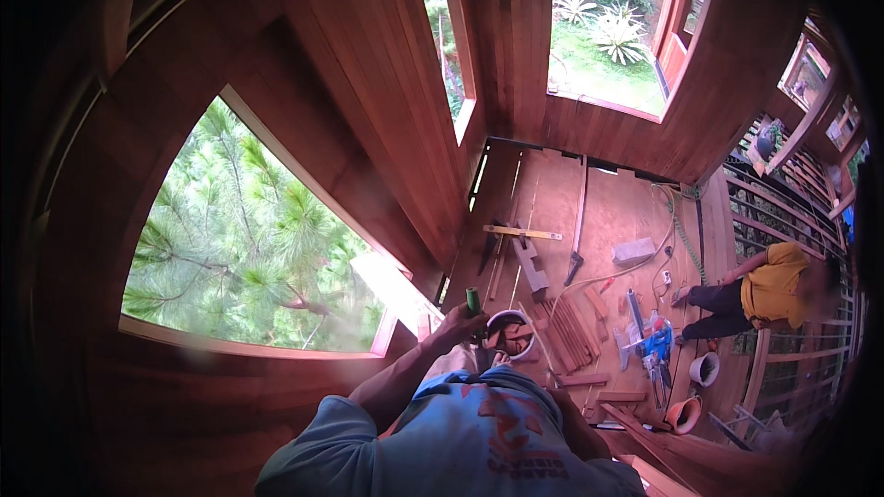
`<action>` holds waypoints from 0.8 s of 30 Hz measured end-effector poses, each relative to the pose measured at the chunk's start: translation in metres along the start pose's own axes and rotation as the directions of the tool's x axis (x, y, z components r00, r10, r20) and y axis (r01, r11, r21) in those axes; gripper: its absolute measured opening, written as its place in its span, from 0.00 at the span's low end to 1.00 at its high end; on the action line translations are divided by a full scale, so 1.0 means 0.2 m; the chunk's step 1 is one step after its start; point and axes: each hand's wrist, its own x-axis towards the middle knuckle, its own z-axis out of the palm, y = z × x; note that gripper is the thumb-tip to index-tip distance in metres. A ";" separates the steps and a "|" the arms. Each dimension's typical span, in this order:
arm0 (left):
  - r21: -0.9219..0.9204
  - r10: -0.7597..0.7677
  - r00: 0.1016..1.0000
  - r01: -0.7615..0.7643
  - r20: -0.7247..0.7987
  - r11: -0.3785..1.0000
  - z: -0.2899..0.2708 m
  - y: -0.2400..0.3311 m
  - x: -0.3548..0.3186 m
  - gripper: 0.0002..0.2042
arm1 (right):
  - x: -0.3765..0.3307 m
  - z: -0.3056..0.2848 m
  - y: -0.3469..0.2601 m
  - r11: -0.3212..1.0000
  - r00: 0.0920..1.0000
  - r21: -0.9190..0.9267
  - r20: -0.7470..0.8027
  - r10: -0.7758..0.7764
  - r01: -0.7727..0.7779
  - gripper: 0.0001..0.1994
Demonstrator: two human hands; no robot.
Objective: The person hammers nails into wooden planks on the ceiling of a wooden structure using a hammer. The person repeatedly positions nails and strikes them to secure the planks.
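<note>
My left hand (459,326) is closed around a green cylindrical thing (473,301) that sticks up from the fist. Its lower part is hidden by the fingers, so its exact kind does not show. Just to the right of this hand stands a white bucket (533,324) with reddish wood offcuts (512,337) inside. My right arm (582,425) hangs beside my blue shirt, and its hand is hidden from view. Beyond the bucket, a pile of reddish wood strips (569,336) lies on the plank floor.
A yellow spirit level (523,233), a pale block (633,251) and a blue power saw (656,342) lie on the floor. At right, a co-worker in a yellow shirt (775,285) stands near open joists. Buckets (704,368) stand nearby. A window opening (249,239) is at left.
</note>
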 end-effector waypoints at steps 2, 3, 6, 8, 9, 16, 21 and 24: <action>0.030 0.008 0.999 -0.007 -0.032 1.000 0.00 0.02 -0.04 0.13 | 0.01 0.00 0.02 0.997 1.000 0.074 -0.024 -0.018 0.020 0.15; 0.046 0.012 0.999 -0.010 -0.047 0.999 0.00 0.03 -0.05 0.13 | 0.01 0.00 0.04 0.994 0.999 0.103 -0.034 -0.035 0.038 0.15; 0.008 0.035 0.997 -0.035 -0.062 0.999 -0.01 -0.02 -0.04 0.13 | 0.03 0.02 0.10 0.976 0.991 0.178 -0.070 -0.113 0.124 0.15; -0.016 0.033 0.997 -0.034 -0.073 0.999 -0.01 -0.01 -0.07 0.13 | 0.05 0.05 0.16 0.952 0.977 0.228 -0.109 -0.185 0.206 0.15; -0.031 0.033 0.996 -0.036 -0.083 0.999 -0.01 0.00 -0.09 0.12 | 0.06 0.06 0.18 0.939 0.967 0.239 -0.120 -0.223 0.246 0.15; -0.078 -0.012 0.997 0.006 -0.082 0.997 -0.08 -0.05 -0.13 0.13 | 0.13 0.16 0.26 0.927 0.980 0.321 -0.110 -0.166 0.193 0.16; -0.133 -0.047 0.992 0.031 -0.116 0.991 -0.12 -0.06 -0.19 0.13 | 0.15 0.08 0.04 0.949 0.999 0.314 -0.044 0.015 0.000 0.16; -0.131 -0.043 0.992 0.028 -0.118 0.991 -0.12 -0.04 -0.22 0.12 | 0.15 0.04 -0.06 0.940 0.996 0.336 -0.035 0.081 -0.065 0.16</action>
